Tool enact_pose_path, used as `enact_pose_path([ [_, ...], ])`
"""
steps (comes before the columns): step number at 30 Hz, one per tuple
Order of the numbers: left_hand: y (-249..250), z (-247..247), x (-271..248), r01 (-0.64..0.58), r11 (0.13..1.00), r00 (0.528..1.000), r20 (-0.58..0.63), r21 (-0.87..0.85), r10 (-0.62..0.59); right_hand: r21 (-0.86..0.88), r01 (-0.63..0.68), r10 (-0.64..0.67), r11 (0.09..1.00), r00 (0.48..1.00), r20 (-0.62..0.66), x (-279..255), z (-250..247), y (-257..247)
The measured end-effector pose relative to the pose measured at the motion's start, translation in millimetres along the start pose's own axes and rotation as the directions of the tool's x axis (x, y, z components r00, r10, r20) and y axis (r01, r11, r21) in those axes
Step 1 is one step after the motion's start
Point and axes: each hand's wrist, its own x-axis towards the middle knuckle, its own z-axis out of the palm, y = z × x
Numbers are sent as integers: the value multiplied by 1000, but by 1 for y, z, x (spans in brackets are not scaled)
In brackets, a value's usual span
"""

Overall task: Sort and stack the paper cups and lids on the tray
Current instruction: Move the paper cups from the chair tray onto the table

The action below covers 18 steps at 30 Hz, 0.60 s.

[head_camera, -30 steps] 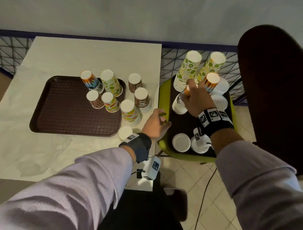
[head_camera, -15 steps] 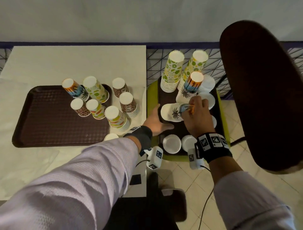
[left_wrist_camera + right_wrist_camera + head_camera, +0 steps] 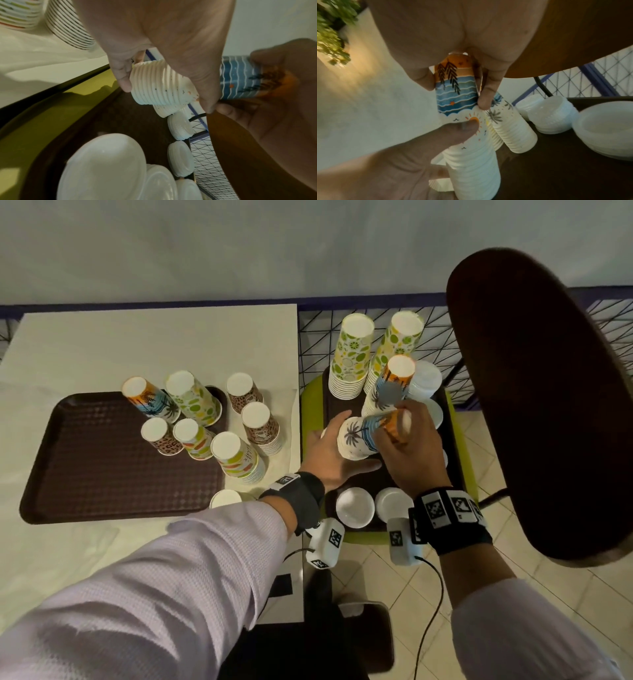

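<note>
A stack of palm-print paper cups (image 3: 359,436) lies tipped sideways above the dark tray (image 3: 363,477) on the green stool. My right hand (image 3: 407,450) grips its orange base end. My left hand (image 3: 329,453) holds the white rim end, with the thumb under it. In the left wrist view the left hand (image 3: 163,40) wraps the ribbed rims of the stack (image 3: 157,83). In the right wrist view the right hand (image 3: 453,33) pinches the stack (image 3: 471,155) at its blue band. A second palm-print stack (image 3: 390,385) stands behind.
Two citrus-print stacks (image 3: 352,354) and white lids (image 3: 354,506) share the stool tray. The brown tray (image 3: 85,474) on the white table holds several upturned cups (image 3: 195,398) at its right end. A dark chair back (image 3: 548,405) looms at the right.
My right hand has brought the palm-print stack down from the back stacks and tipped it sideways. My left hand has moved off the stool's edge and taken the rim end.
</note>
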Motion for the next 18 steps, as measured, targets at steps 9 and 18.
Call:
enact_pose_path([
  [9, 13, -26, -13, -87, 993, 980, -184, -75, 72, 22, 164, -165, 986, 961, 222, 12, -16, -38],
  [18, 15, -39, -39, -3, 954, 985, -164, -298, -48, 120, 198, -225, 973, 932, 284, 21, -26, -56],
])
